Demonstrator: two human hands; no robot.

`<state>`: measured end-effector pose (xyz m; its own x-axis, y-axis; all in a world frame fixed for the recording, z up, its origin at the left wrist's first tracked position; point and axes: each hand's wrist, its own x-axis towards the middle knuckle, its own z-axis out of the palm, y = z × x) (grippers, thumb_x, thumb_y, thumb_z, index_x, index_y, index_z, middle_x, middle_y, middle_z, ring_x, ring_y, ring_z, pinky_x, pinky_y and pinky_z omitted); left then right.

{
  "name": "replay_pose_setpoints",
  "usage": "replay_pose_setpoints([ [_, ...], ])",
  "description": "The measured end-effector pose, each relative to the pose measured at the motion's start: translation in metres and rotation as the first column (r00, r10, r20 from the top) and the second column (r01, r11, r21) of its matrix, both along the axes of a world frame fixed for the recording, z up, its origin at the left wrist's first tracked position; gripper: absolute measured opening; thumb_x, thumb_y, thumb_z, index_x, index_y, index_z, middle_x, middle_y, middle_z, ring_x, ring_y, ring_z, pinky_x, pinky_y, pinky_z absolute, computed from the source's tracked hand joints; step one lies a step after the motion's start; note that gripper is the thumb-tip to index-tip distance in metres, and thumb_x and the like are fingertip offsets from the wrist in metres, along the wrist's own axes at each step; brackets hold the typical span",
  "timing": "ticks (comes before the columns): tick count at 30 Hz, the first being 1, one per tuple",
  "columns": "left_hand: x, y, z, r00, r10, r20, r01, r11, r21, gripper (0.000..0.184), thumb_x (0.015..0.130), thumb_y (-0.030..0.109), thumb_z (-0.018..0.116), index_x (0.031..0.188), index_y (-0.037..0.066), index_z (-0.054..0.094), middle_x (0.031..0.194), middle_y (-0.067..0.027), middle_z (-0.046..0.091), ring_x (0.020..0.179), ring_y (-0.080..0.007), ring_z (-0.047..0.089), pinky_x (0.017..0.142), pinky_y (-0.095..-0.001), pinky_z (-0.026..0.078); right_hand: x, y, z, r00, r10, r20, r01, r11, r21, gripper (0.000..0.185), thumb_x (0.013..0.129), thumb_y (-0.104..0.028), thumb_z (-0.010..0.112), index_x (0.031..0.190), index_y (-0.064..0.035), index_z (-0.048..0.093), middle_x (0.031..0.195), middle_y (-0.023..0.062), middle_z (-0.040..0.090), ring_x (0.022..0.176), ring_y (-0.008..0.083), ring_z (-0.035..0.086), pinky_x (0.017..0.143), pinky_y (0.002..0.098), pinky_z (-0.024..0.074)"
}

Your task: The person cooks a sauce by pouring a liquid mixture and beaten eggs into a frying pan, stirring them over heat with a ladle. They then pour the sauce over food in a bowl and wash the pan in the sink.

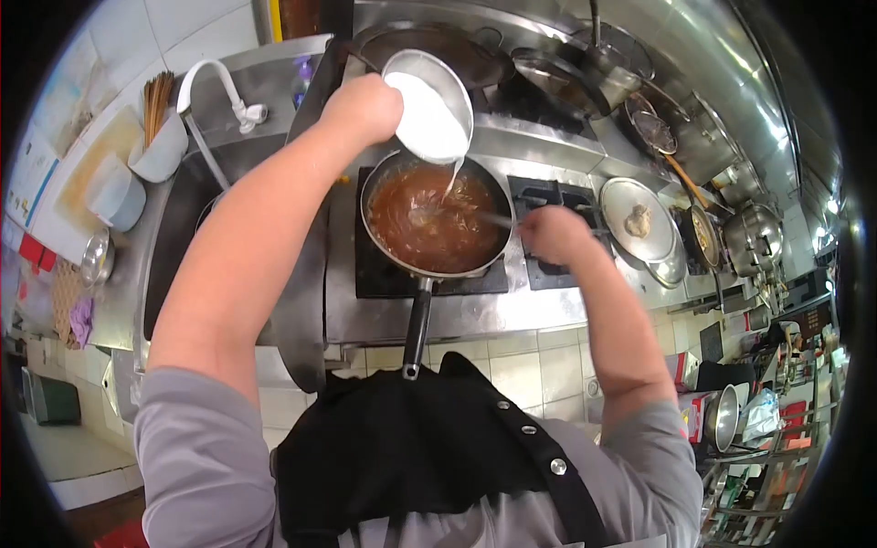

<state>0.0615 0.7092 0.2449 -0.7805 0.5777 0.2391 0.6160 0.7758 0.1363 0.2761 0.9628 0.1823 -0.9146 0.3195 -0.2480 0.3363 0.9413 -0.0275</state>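
My left hand point(370, 108) is closed on the rim of a metal bowl point(455, 84). The bowl tilts over the frying pan point(369, 239), and white liquid point(427, 119) runs from its lip in a thin stream. Reddish-brown sauce point(434, 242) fills the pan, with paler swirls near the middle. My right hand point(554, 235) grips the handle of a metal spoon point(489, 219), blurred, whose head dips into the sauce. The pan rests on a burner with its black handle point(417, 329) pointing toward my body. Nobody holds that handle.
Right of the pan are another burner point(553, 196) and a lidded pot point(639, 219). A large wok point(429, 50) and more pans stand along the back. At left are a sink point(174, 265) with a white faucet point(215, 78) and containers, one holding sticks point(155, 105).
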Motion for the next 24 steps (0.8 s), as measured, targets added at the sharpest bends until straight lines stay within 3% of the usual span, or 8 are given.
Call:
replay_pose_setpoints([
  [4, 0.007, -0.005, 0.004, 0.998, -0.05, -0.023, 0.053, 0.986, 0.16, 0.044, 0.089, 0.025, 0.042, 0.087, -0.012, 0.066, 0.095, -0.0348, 0.065, 0.092, -0.0488, 0.064, 0.088, -0.0521, 0.05, 0.017, 0.02, 0.033, 0.984, 0.093, 0.151, -0.082, 0.994, -0.077, 0.028, 0.089, -0.038, 0.063, 0.104, -0.0166, 0.075, 0.102, 0.0115, 0.073, 0.097, 0.0323, 0.068, 0.086, 0.0426, 0.0542],
  [7, 0.012, -0.001, 0.005, 0.998, 0.024, -0.06, -0.02, 0.998, 0.067, 0.028, 0.084, 0.01, 0.051, 0.094, 0.0, 0.075, 0.108, -0.0286, 0.067, 0.098, -0.038, 0.069, 0.085, -0.0472, 0.055, 0.003, 0.007, 0.012, 0.999, 0.031, 0.029, -0.034, 0.994, 0.105, 0.031, 0.088, -0.04, 0.064, 0.106, -0.0172, 0.075, 0.099, 0.0114, 0.073, 0.096, 0.0323, 0.068, 0.086, 0.0425, 0.0542],
  [13, 0.008, 0.0, 0.004, 0.989, 0.127, 0.079, -0.142, 0.963, 0.23, 0.03, 0.088, 0.012, 0.048, 0.099, -0.005, 0.071, 0.11, -0.0276, 0.066, 0.1, -0.0395, 0.067, 0.086, -0.0469, 0.054, 0.025, 0.01, 0.043, 0.985, 0.106, 0.136, -0.11, 0.994, 0.02, 0.03, 0.086, -0.039, 0.064, 0.102, -0.017, 0.076, 0.098, 0.0102, 0.073, 0.096, 0.0301, 0.069, 0.086, 0.0422, 0.0541],
  [18, 0.007, -0.001, -0.001, 0.987, -0.01, -0.16, 0.001, 0.998, -0.057, 0.03, 0.088, 0.014, 0.051, 0.1, -0.004, 0.071, 0.114, -0.0274, 0.066, 0.103, -0.0374, 0.067, 0.087, -0.0456, 0.054, 0.01, -0.012, 0.009, 0.993, 0.093, 0.066, -0.098, 0.992, 0.078, 0.031, 0.091, -0.039, 0.06, 0.102, -0.014, 0.075, 0.099, 0.0126, 0.072, 0.096, 0.0329, 0.068, 0.085, 0.0436, 0.0539],
  [19, 0.004, 0.004, -0.005, 0.991, 0.088, -0.098, -0.076, 0.99, 0.12, 0.027, 0.085, 0.011, 0.053, 0.093, -0.001, 0.075, 0.111, -0.0266, 0.068, 0.102, -0.036, 0.068, 0.085, -0.0446, 0.055, 0.019, -0.019, 0.022, 0.988, 0.122, 0.099, -0.126, 0.992, 0.026, 0.032, 0.091, -0.039, 0.06, 0.102, -0.0133, 0.075, 0.099, 0.0129, 0.072, 0.096, 0.033, 0.068, 0.085, 0.0437, 0.0539],
  [22, 0.005, -0.001, 0.0, 0.996, 0.037, -0.087, -0.039, 0.999, -0.026, 0.026, 0.085, 0.011, 0.051, 0.086, -0.001, 0.075, 0.109, -0.0264, 0.068, 0.102, -0.0359, 0.068, 0.085, -0.0448, 0.055, 0.024, 0.002, 0.045, 0.978, 0.117, 0.175, -0.117, 0.993, -0.012, 0.031, 0.091, -0.038, 0.061, 0.103, -0.013, 0.074, 0.1, 0.0136, 0.072, 0.097, 0.0335, 0.067, 0.086, 0.043, 0.0536],
  [23, 0.003, -0.005, -0.003, 0.994, 0.047, -0.1, -0.041, 0.997, 0.064, 0.027, 0.085, 0.009, 0.049, 0.078, -0.002, 0.072, 0.095, -0.0248, 0.071, 0.087, -0.0342, 0.072, 0.076, -0.0437, 0.057, 0.017, 0.006, 0.039, 0.989, 0.075, 0.127, -0.081, 0.996, 0.039, 0.031, 0.091, -0.038, 0.061, 0.103, -0.0132, 0.074, 0.099, 0.0139, 0.072, 0.097, 0.0338, 0.067, 0.086, 0.0431, 0.0536],
  [24, 0.005, -0.009, 0.003, 0.988, 0.089, 0.128, -0.108, 0.982, 0.155, 0.027, 0.085, 0.009, 0.048, 0.078, -0.002, 0.071, 0.09, -0.0236, 0.071, 0.081, -0.0327, 0.072, 0.07, -0.0429, 0.056, 0.012, 0.008, 0.028, 0.997, 0.03, 0.074, -0.037, 0.995, 0.088, 0.03, 0.091, -0.038, 0.061, 0.103, -0.0133, 0.074, 0.098, 0.0142, 0.072, 0.097, 0.034, 0.067, 0.086, 0.0431, 0.0536],
])
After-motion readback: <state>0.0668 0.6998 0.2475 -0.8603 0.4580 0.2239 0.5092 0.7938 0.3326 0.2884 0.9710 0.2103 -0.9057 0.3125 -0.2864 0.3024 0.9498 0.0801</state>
